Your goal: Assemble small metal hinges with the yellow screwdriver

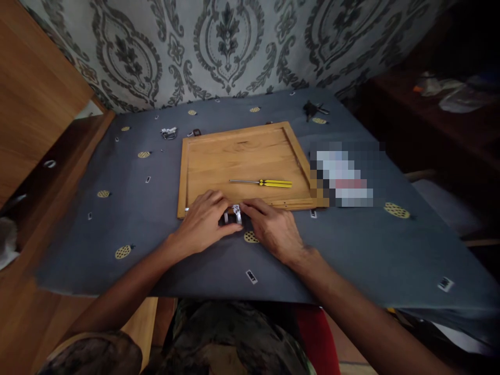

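Observation:
A wooden cabinet door panel [242,156] lies flat on a grey cloth-covered table [351,250]. Both my hands meet at the panel's near edge. My left hand [203,219] and my right hand [273,226] have their fingers curled around a small metal hinge [233,214] that sits against that edge. A screwdriver [265,183] with a yellow and black handle rests on the panel just beyond my hands, untouched.
Another metal hinge [169,133] and a small dark part [196,132] lie at the table's far left. A dark tool [314,109] sits at the far right corner. A wooden cabinet [35,88] stands on the left, dark furniture [437,120] on the right.

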### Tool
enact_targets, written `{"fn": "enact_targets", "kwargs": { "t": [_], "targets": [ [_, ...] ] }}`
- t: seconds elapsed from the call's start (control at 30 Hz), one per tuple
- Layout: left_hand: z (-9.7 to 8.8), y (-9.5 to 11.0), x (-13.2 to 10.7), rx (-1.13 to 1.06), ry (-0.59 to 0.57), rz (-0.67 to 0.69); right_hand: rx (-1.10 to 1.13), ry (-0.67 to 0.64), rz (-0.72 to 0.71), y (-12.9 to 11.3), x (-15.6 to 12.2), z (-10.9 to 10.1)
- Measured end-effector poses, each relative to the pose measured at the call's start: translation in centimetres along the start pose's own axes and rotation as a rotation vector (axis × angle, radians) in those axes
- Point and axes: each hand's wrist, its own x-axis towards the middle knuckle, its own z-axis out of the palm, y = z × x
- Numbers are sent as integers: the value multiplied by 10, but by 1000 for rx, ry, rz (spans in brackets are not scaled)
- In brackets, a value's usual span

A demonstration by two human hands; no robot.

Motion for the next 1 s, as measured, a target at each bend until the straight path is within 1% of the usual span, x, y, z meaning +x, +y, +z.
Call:
{"fn": "enact_targets", "kwargs": {
  "t": [0.17,0.3,0.5,0.67,0.83,0.93,1.0],
  "targets": [
    [4,-3,1,14,23,-15,-12,-6,-12,0,-1,-1],
    [5,-4,1,17,35,10,-17,5,-19,1,-2,-1],
    [2,-1,1,35,11,12,2,69,-32,4,-4,3],
    [0,1,1,32,-7,-7,80,58,-10,7,-6,5],
    [0,1,0,33,-17,-13,196,196,-4,3,-3,3],
    [0,1,1,23,-17,-15,286,202,0,0,0,0],
    [0,1,1,24,-13,-14,293,212,23,0,1,-1]
  ]
}}
